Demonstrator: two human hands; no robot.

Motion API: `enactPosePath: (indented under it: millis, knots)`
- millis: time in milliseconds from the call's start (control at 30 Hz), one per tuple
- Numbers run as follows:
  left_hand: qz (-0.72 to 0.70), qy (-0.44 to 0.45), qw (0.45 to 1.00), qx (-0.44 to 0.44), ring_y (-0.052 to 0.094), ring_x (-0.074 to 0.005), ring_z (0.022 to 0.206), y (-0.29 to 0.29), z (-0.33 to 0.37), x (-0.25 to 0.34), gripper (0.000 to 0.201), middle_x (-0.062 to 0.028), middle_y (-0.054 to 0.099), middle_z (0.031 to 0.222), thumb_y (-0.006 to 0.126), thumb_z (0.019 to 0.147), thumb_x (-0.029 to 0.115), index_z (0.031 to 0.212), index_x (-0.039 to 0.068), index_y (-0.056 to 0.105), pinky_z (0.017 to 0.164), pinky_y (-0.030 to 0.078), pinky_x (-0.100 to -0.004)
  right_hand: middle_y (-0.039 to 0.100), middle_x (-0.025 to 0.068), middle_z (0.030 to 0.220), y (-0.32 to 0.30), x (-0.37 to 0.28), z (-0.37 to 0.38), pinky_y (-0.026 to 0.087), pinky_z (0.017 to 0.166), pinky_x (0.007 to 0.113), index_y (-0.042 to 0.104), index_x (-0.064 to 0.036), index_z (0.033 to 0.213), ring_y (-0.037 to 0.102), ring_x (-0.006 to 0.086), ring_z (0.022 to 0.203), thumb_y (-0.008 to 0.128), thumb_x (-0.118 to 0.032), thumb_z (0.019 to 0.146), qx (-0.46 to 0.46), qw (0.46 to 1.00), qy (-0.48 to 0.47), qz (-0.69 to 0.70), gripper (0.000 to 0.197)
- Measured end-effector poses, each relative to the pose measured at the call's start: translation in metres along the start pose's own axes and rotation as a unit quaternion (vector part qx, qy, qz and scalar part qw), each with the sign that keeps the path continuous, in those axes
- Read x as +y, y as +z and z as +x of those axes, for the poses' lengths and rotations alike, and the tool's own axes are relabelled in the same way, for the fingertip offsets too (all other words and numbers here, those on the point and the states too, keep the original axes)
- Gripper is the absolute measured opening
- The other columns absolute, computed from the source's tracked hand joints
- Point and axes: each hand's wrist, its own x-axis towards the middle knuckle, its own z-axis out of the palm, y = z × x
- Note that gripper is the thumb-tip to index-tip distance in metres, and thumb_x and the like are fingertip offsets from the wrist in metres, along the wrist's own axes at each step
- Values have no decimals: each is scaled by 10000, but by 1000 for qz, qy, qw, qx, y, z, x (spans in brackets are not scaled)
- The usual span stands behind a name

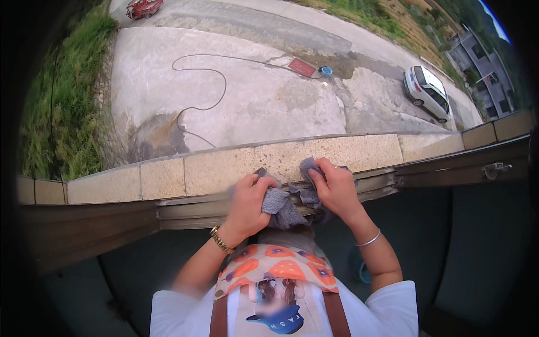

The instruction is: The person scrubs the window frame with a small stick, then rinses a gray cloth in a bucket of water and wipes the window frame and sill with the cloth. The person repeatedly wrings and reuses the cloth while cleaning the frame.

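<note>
Both my hands are at the window track (373, 182), the ridged metal channel along the sill. A crumpled grey cloth (282, 208) spreads between them, part of it hanging over the inner side of the track. My left hand (251, 205) is closed round the cloth's left part, its wrist wearing a gold watch. With my right hand (337, 191) I pinch a raised fold of the same cloth between thumb and fingers, close to the tiled outer ledge (236, 171). A silver bangle circles my right wrist. The cloth hides the middle of the track.
Beyond the ledge is a drop to a concrete yard (269, 95) with a long hose (226, 84), a red mat (302, 67) and a blue bucket (325, 71). A white car (426, 92) and a red vehicle (143, 8) stand outside. A window latch (497, 169) juts out at right.
</note>
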Motion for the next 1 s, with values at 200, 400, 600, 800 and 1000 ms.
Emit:
enactPosePath:
  millis: [200,400,600,800,1000]
  knots:
    - [12,48,996,-80,476,-391,1066,10,7,6,320,-220,602,978,579,727,121,1043,76,555,907,393,-436,596,141,693,18,2,0,461,610,398,575,-47,903,593,324,683,617,-125,822,-55,990,-107,-79,119]
    - [-39,-10,997,68,479,-387,1074,9,3,-3,310,-239,533,1093,575,719,86,1027,54,561,905,406,-437,625,168,762,13,20,3,473,655,305,592,-24,975,617,252,703,595,-142,863,37,961,124,243,163]
    - [80,65,994,-35,500,-356,1038,9,5,11,293,-157,626,835,591,743,116,1030,64,574,910,372,-421,580,143,681,14,3,0,446,604,429,566,-39,884,577,335,666,609,-133,813,-49,983,-137,-116,126]
    - [13,50,999,-9,446,-386,1100,11,6,4,439,-190,602,1023,565,687,75,1125,86,531,942,364,-436,663,155,775,31,18,8,492,648,334,601,-13,972,659,259,732,572,-157,880,9,942,109,317,173]
    - [67,39,997,-21,510,-358,1006,9,3,3,358,-166,595,999,589,736,121,1089,67,564,907,374,-424,597,130,666,-1,3,-2,450,612,375,555,-28,851,604,281,638,575,-105,829,-29,982,-122,-144,82]
